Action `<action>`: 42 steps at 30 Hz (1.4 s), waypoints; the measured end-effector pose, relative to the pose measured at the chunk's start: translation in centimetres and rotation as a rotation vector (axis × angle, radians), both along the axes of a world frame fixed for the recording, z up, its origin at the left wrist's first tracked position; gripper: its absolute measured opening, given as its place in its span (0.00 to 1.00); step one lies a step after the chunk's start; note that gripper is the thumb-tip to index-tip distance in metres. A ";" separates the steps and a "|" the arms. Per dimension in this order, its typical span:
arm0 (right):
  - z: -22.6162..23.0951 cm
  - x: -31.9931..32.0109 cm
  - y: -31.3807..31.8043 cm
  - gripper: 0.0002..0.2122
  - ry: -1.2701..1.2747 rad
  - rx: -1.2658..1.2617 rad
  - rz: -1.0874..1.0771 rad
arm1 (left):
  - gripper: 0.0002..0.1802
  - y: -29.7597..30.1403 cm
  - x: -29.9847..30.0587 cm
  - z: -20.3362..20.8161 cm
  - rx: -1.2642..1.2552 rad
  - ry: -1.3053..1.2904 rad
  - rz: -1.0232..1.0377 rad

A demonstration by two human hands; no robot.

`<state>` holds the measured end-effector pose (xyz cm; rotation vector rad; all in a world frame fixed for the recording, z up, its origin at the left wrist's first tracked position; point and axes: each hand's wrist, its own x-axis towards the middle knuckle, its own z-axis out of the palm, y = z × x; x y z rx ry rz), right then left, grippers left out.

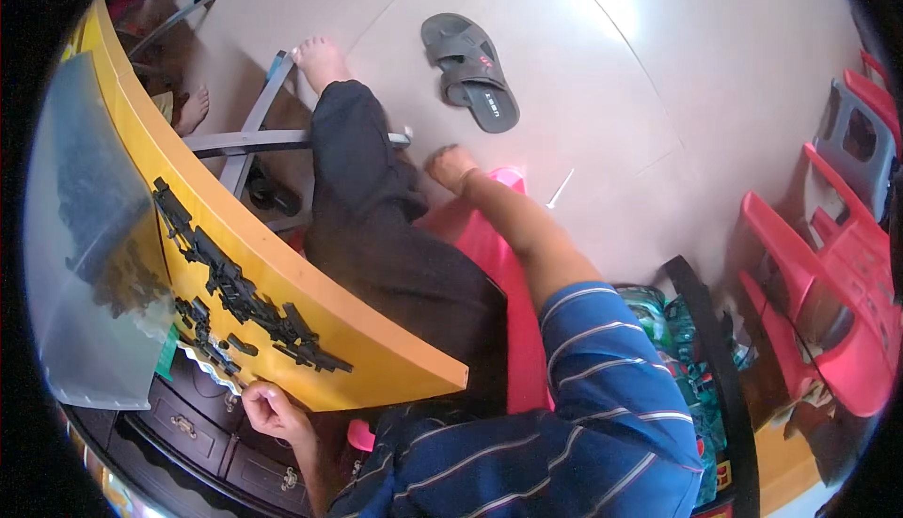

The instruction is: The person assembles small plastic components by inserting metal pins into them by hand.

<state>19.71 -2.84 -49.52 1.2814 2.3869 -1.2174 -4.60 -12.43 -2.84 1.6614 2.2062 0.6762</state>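
Note:
My left hand (273,412) is at the near edge of the yellow table (404,368), its fingers pinched together beside a strip of white paper (209,368). Whatever it may hold is too small to make out. Farther off, my right hand (451,168) hangs low beside my dark-trousered leg, fingers curled; what is in it, if anything, is hidden. A long row of black plastic pieces (230,283) lies along the table, with a smaller cluster of black pieces (199,325) nearer my left hand. Left of them is a translucent plastic sheet or bag (94,330) with dark shapes showing through.
I sit on a pink plastic seat (522,330). On the tiled floor lie a black sandal (475,71) and a thin white object (562,189). Grey metal legs (249,142) stand under the table. Red chairs (837,283) are at right; dark drawers (193,429) are at lower left.

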 end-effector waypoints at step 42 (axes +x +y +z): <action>-9.0 -0.7 -31.6 0.15 0.577 -0.834 -0.920 | 0.08 0.6 -0.2 1.8 -0.055 -0.154 0.064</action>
